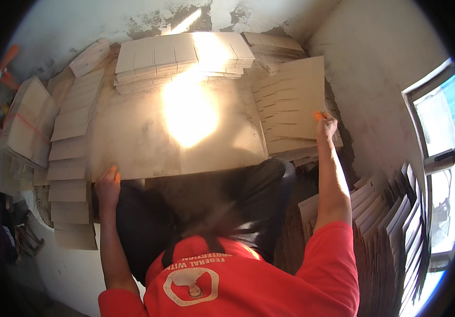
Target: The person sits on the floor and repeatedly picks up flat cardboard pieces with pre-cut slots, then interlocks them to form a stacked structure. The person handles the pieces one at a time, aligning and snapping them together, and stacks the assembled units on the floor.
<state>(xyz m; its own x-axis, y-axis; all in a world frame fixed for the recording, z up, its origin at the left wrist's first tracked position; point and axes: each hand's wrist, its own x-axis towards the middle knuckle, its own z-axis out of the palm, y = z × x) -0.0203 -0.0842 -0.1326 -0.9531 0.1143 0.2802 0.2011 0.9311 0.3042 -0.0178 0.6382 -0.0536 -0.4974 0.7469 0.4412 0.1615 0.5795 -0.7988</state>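
My right hand (326,127) pinches the right edge of a slotted cardboard sheet (293,100), whose slits run in from its left side. That sheet is raised at a tilt over a stack of similar sheets (285,145) on the right of the table. Down at the table's front left corner is my left hand (108,187), its fingers curled closed at the edge. Anything within them is hidden. Orange shows on the fingertips of both hands. Between my hands lies the pale tabletop (132,142), with a glaring patch of sunlight on it.
Piled slotted cardboard (153,55) stands along the back. Overlapping cardboard pieces (69,169) run down the left side, beside a tied bundle (29,124). More cardboard sheets (380,216) stand on edge at the lower right, near a bright window (444,158).
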